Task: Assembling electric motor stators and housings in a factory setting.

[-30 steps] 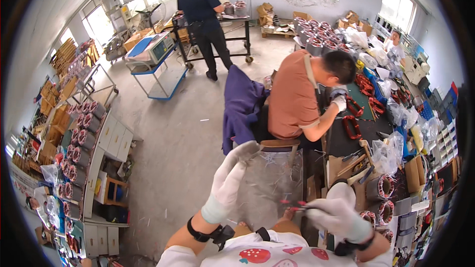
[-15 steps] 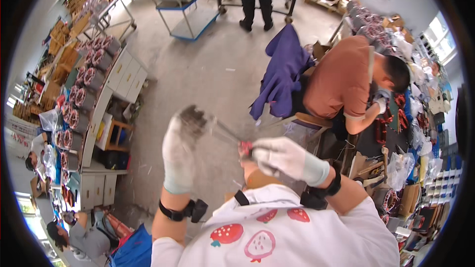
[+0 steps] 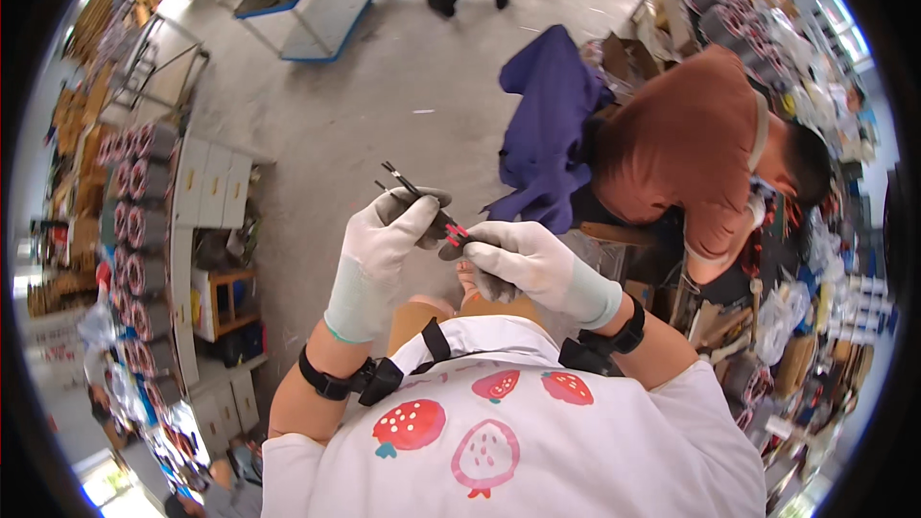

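Pinching the thin black leads (image 3: 402,178) between thumb and fingers, the left hand (image 3: 377,240) held them slanted, their pale-banded tips pointing up and away from the body; the right hand (image 3: 528,261) was clamped, by thumb and fingertips, near the lower end, where small red pieces (image 3: 457,234) showed just beside its grip; whether those pieces were joined to the leads or only lay against them, I could not tell; the two hands stood close together in mid-air, over the grey floor (image 3: 326,134) and in front of the white shirt (image 3: 614,432); the seated co-worker (image 3: 672,144) and the purple cloth (image 3: 547,105) were apart from them, ahead and to the right; by my judgement, the step in hand was a two-handed steadying of the leads, one grip at each side of the narrow gap; the next move seemed to call for a firm left pinch, finer work by the right fingertips at the red pieces, and no sharp tug on such slender strands.
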`<action>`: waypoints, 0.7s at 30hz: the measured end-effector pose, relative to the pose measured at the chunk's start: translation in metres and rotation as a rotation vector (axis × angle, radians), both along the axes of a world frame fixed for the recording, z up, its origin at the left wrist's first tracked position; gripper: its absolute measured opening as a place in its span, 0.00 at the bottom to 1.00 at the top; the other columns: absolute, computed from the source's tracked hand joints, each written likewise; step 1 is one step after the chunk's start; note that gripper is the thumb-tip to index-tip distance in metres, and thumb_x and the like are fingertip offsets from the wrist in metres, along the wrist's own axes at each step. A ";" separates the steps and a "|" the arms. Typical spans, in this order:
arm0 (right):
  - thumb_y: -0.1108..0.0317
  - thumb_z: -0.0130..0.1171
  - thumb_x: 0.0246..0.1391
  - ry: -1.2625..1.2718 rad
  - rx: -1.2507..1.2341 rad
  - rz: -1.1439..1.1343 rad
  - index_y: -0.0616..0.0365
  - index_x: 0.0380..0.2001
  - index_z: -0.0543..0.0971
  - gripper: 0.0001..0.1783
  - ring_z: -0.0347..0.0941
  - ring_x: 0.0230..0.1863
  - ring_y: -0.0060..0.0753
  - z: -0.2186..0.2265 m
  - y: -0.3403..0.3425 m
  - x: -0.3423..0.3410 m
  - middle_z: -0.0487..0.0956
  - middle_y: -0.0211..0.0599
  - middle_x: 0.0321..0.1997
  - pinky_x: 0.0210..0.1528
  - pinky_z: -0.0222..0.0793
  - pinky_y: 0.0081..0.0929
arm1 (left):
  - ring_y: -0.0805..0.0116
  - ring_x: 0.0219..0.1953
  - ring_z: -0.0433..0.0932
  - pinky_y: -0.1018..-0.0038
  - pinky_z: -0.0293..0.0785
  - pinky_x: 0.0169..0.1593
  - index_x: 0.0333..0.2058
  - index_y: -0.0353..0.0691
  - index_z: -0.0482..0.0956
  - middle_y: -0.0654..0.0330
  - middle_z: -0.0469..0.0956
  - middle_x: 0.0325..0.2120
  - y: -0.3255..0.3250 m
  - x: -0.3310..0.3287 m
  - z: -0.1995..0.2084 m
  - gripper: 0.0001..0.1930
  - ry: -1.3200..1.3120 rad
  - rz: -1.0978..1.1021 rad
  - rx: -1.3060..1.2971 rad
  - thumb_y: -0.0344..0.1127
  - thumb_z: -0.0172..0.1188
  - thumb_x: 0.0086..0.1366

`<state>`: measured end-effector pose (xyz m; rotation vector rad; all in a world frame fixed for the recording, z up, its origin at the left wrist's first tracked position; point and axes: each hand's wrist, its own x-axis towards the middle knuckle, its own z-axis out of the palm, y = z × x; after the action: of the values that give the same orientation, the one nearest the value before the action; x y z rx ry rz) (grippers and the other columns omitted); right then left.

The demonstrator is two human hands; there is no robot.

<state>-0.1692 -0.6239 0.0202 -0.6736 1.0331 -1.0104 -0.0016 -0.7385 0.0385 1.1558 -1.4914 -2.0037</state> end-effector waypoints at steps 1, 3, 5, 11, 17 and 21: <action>0.61 0.48 0.67 0.023 0.002 -0.050 0.61 0.49 0.77 0.17 0.67 0.22 0.11 0.001 0.003 -0.010 0.74 0.21 0.22 0.27 0.66 0.15 | 0.76 0.35 0.76 0.78 0.71 0.42 0.47 0.31 0.76 0.59 0.80 0.36 -0.009 -0.013 -0.003 0.16 -0.013 -0.071 0.011 0.40 0.53 0.70; 0.61 0.48 0.67 0.055 0.010 -0.125 0.61 0.51 0.76 0.17 0.69 0.24 0.13 0.003 0.015 -0.030 0.77 0.25 0.27 0.29 0.68 0.16 | 0.76 0.35 0.76 0.77 0.71 0.42 0.46 0.31 0.76 0.60 0.80 0.35 -0.020 -0.039 -0.003 0.16 0.002 -0.135 0.022 0.40 0.54 0.70; 0.62 0.48 0.67 0.028 -0.012 -0.267 0.62 0.51 0.76 0.18 0.72 0.26 0.15 -0.005 0.030 -0.036 0.78 0.27 0.29 0.31 0.70 0.17 | 0.76 0.34 0.76 0.78 0.72 0.41 0.46 0.32 0.76 0.62 0.78 0.34 -0.027 -0.065 -0.009 0.15 0.108 -0.169 0.009 0.40 0.54 0.70; 0.59 0.49 0.66 1.105 0.050 -0.566 0.56 0.54 0.74 0.19 0.75 0.50 0.39 0.012 0.181 -0.081 0.78 0.40 0.48 0.53 0.70 0.29 | 0.76 0.37 0.76 0.76 0.73 0.42 0.49 0.36 0.74 0.63 0.76 0.37 -0.065 -0.095 -0.052 0.13 0.196 -0.426 0.053 0.38 0.54 0.71; 0.51 0.38 0.68 1.783 0.573 -0.930 0.62 0.53 0.75 0.28 0.75 0.47 0.33 0.223 0.417 -0.043 0.78 0.41 0.48 0.50 0.70 0.31 | 0.75 0.35 0.75 0.76 0.72 0.42 0.49 0.36 0.73 0.62 0.77 0.35 -0.065 -0.106 -0.074 0.12 0.079 -0.716 0.153 0.36 0.52 0.72; 0.50 0.51 0.64 1.696 0.517 -1.684 0.54 0.52 0.77 0.23 0.73 0.35 0.18 0.375 0.438 0.027 0.80 0.27 0.36 0.36 0.68 0.18 | 0.76 0.35 0.76 0.76 0.73 0.41 0.46 0.37 0.74 0.63 0.77 0.34 -0.057 -0.127 -0.077 0.11 0.065 -0.843 0.264 0.36 0.52 0.72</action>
<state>-0.1417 -0.1858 0.3951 0.1576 3.5283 -1.2469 -0.1282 -0.7955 -0.0384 0.5500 -1.9228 -2.8084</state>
